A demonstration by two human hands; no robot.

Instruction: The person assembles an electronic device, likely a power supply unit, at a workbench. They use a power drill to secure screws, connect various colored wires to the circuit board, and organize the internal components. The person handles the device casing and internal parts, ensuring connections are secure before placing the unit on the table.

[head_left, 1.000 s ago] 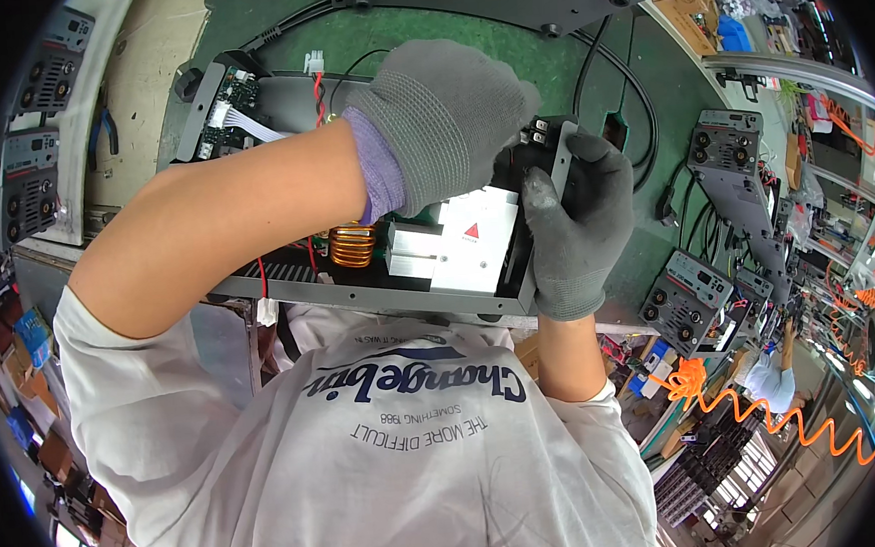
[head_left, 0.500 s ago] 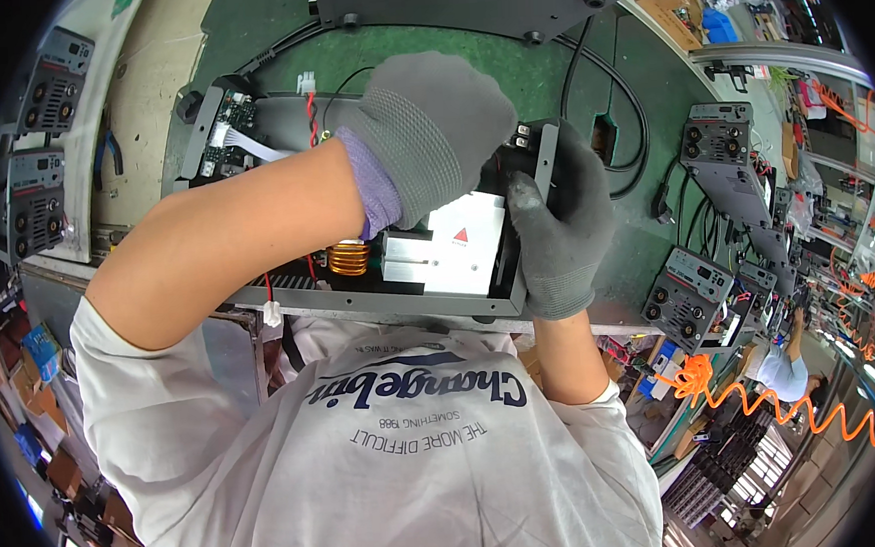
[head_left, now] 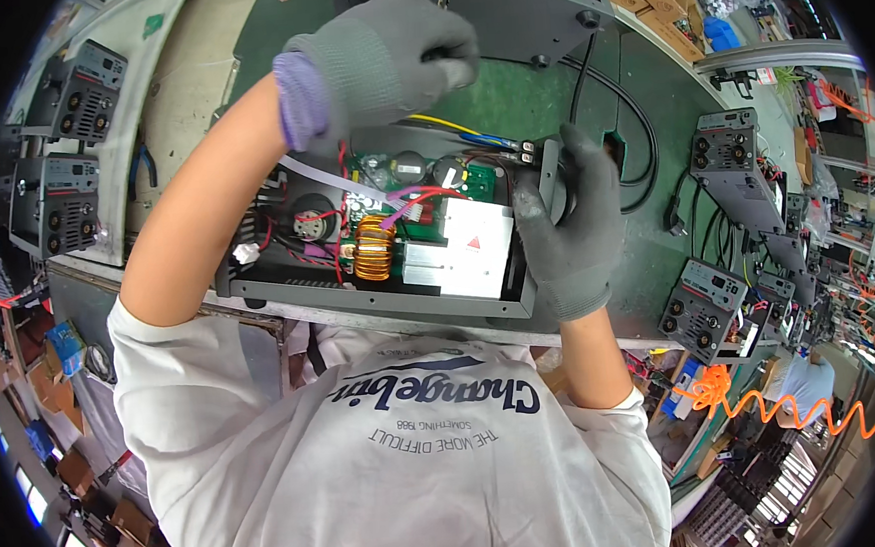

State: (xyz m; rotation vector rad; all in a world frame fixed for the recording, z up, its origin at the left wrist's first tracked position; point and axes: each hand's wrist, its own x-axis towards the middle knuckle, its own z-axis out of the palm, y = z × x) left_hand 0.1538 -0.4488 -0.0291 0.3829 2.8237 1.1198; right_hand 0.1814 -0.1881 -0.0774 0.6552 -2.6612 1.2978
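Left hand (head_left: pixel 389 61) has come up off the metal case (head_left: pixel 409 303), now above its far left part; fingers curled, thumb close to them, can't tell if anything's in that grip. Right hand (head_left: pixel 580 230) still has the case's right end panel, thumb inside, fingers outside, grip closed about the panel. Case sits open on the green counter (head_left: pixel 507 99), in front of the person. Inside: copper coil (head_left: pixel 374 249) just left of a silver block (head_left: pixel 476 246), circuit board (head_left: pixel 477 181) behind. Second dark case (head_left: pixel 502 14) beyond. Black cable (head_left: pixel 639 121) loops right.
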